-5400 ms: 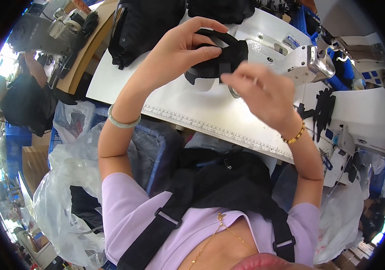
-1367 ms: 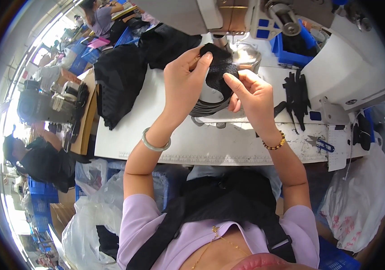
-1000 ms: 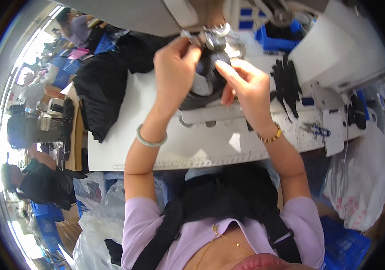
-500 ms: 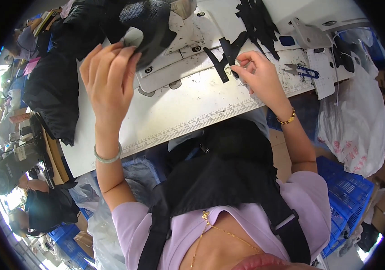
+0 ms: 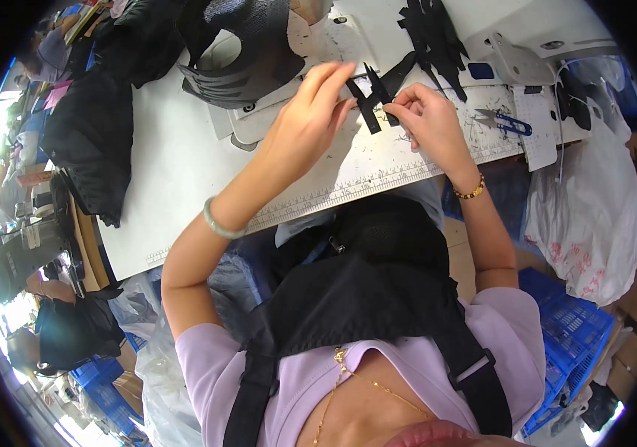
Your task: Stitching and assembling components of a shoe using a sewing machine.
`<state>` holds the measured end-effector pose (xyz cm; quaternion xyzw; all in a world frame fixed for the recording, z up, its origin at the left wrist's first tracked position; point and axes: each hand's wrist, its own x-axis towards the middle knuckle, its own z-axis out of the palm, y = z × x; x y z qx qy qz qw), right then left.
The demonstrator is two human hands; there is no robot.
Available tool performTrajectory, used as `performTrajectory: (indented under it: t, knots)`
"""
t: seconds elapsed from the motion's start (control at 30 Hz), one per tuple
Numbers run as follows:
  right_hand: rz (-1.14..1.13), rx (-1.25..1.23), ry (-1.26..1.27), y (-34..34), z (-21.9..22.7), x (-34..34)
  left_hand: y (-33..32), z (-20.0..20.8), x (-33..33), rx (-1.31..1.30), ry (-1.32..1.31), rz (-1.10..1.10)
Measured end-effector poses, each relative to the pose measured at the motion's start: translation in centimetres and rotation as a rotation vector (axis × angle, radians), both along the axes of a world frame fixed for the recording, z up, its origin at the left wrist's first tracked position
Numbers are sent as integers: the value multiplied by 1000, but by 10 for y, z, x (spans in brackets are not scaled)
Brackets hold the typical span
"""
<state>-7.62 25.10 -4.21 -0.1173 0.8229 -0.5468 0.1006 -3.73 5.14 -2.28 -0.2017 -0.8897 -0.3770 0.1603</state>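
My right hand (image 5: 431, 123) pinches the end of a black fabric strip (image 5: 378, 86) between thumb and fingers, low over the white table. Close to its left, my left hand (image 5: 307, 115) hovers with thumb and fingers apart and nothing between them. Another short black strip (image 5: 365, 112) lies between the two hands. Farther back, a larger black mesh fabric piece (image 5: 247, 78) with an oval opening rests over the machine bed. A pile of black strips (image 5: 434, 45) lies beyond my right hand.
Blue-handled thread snips (image 5: 505, 121) lie right of my right hand, by a white paper slip (image 5: 534, 138). A printed ruler (image 5: 348, 195) runs along the table's front edge. Black fabric (image 5: 87, 149) hangs over the left side. A white plastic bag (image 5: 587, 201) hangs at the right.
My left hand has left the mesh fabric piece and moved right, toward the strips by my right hand. The fabric piece now lies released. My right hand keeps its pinch in nearly the same place.
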Motion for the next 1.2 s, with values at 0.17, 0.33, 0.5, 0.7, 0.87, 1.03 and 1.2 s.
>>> performTrajectory:
  t: [0.17,0.33,0.5,0.7,0.87,1.03,1.2]
  knots:
    - [-10,-20,-11,-1,2,0,10,-17,-42,-112,142,2]
    - [1,-24,39,2,4,0,10,-13,-38,-2,-5,17]
    - [76,-53,563,9,-7,-11,13,11,-26,230,-187,-55]
    - [313,-373,-279,20,45,-8,21,22,-11,33,381,123]
    - [289,-503,-326,18,56,2,19,27,-5,-249,588,-44]
    - [189,-599,-151,8,67,19,30,40,15,229,125,6]
    - [146,-615,-42,-6,61,30,33,41,24,677,-155,-20]
